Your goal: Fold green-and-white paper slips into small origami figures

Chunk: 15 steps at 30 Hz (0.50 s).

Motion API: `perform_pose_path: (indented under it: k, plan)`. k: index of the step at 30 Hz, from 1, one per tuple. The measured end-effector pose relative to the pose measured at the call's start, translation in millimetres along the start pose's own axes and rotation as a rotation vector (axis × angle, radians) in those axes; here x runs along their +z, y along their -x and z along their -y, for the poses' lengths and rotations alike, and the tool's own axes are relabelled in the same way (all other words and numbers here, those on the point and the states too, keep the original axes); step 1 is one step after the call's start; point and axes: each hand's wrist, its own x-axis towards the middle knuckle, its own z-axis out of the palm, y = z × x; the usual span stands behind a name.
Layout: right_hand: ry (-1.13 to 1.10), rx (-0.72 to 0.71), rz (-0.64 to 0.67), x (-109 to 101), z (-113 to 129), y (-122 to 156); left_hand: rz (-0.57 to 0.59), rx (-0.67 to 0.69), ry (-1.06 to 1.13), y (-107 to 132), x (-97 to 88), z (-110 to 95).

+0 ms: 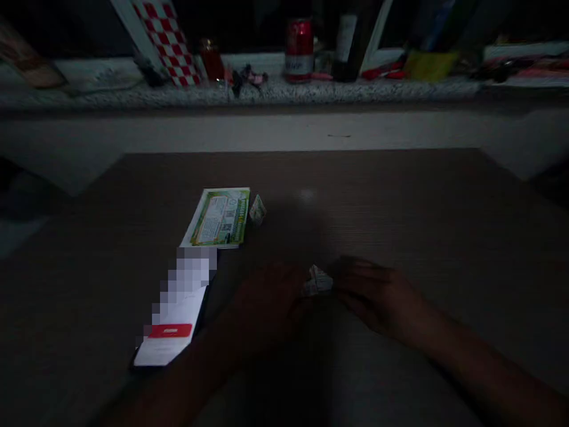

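Note:
Between my two hands, a small piece of folded printed paper [320, 282] stands with a pointed top just above the tabletop. My left hand [271, 299] is closed at the paper's left side, its fingers very dark and partly lost in shadow. On the other side, my right hand [382, 290] has its fingers stretched out toward the paper's right tip; whether they touch it I cannot tell. Farther off, another small folded paper [258, 210] stands beside a green and white printed booklet [217, 219].
A lit phone [171, 332] with a red button on its screen lies left of my left arm, near the booklet. Along the back, a speckled stone sill [275, 92] carries a red can [299, 50], a dark bottle [347, 47] and a red-and-white checkered object [166, 41].

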Motion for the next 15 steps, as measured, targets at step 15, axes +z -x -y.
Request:
perform_pose_path:
  k: [15]
  plan:
    - [-0.009,0.109,-0.056,3,-3,-3,-0.008,-0.030,0.021,-13,5.7,3]
